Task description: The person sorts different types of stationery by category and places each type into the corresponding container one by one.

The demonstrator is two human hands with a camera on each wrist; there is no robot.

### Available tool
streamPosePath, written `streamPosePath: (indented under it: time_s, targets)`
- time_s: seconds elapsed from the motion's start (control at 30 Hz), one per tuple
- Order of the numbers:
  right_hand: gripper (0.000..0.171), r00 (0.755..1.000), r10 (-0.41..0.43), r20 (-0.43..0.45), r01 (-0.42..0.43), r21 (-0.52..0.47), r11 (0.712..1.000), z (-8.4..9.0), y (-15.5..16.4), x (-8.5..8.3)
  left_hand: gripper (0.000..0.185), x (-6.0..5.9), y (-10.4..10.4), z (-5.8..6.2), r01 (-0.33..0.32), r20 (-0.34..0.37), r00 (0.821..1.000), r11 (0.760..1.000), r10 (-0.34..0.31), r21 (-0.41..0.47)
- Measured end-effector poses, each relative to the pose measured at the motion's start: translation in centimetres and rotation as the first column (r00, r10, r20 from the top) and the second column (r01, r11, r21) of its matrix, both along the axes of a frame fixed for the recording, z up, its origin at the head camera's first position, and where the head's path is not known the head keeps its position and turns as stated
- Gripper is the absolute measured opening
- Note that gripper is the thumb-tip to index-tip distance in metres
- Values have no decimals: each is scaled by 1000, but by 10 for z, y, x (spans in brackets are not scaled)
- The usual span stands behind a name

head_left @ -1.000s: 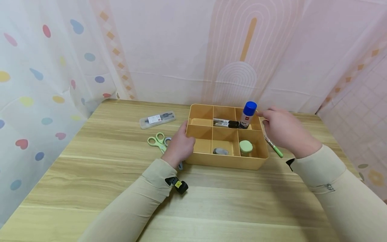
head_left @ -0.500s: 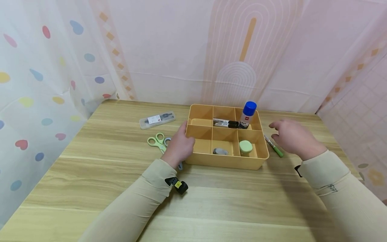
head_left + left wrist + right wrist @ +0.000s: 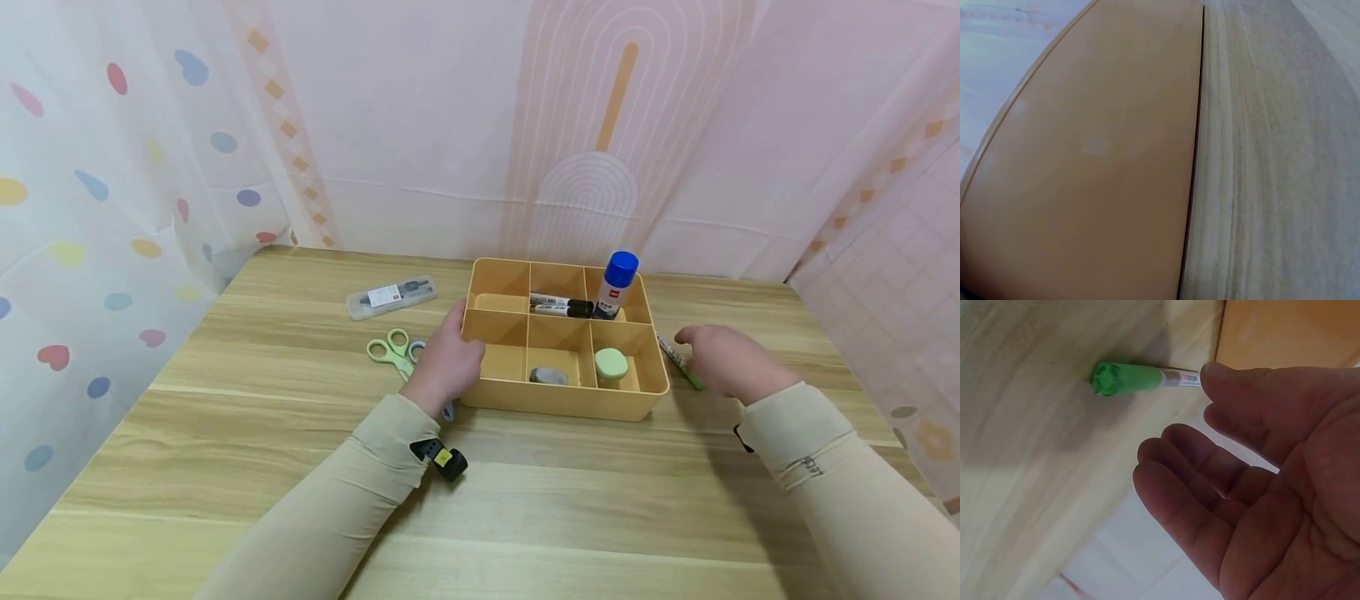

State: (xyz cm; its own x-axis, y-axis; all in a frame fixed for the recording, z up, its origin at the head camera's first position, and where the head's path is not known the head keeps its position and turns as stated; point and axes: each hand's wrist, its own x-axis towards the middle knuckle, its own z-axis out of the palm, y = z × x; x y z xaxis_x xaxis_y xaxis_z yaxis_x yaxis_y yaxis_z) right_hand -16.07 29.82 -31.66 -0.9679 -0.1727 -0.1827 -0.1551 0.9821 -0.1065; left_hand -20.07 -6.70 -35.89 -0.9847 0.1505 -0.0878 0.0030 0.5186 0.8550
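Note:
A yellow-orange organizer box [image 3: 558, 402] with several compartments sits on the table, its outer wall [image 3: 1097, 150] filling much of the left wrist view. My left hand [image 3: 447, 364] grips the box at its left side. To the right of the box lies a green-capped marker [image 3: 687, 375]. My right hand [image 3: 727, 362] hovers over it, with fingers loosely bent and apart. In the right wrist view the thumb overlaps the barrel beyond the green cap [image 3: 1125, 379], and nothing is pinched.
Inside the box are black-and-white markers [image 3: 561, 306], a blue-capped glue stick [image 3: 617, 283], a grey oval object [image 3: 548, 376] and a pale green rounded object [image 3: 611, 363]. Green-handled scissors [image 3: 390, 350] and a clear case [image 3: 392, 297] lie left, with a blue handle [image 3: 416, 350] beside the scissors.
My right hand has moved from the box's back right rim down and toward the front, over the green marker. My left hand and the box have stayed in place.

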Motion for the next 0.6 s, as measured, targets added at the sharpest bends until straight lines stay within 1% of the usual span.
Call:
streamPosePath:
  time_s: [0.13,0.37,0.6]
  targets:
    - [43,1000,-5,11,5,-2,1000,-5,2,0,76,0,0,-1,-1,-1,1000,1000,1,-2]
    - [40,1000,20,8,-20,11,1000,-8,2,0,75,0,0,0,-3,4,1000,1000,3,8]
    - [37,999,32,18,-33,33,999,-14,3,-2,74,0,0,0,-1,-1,1000,1000,1,0]
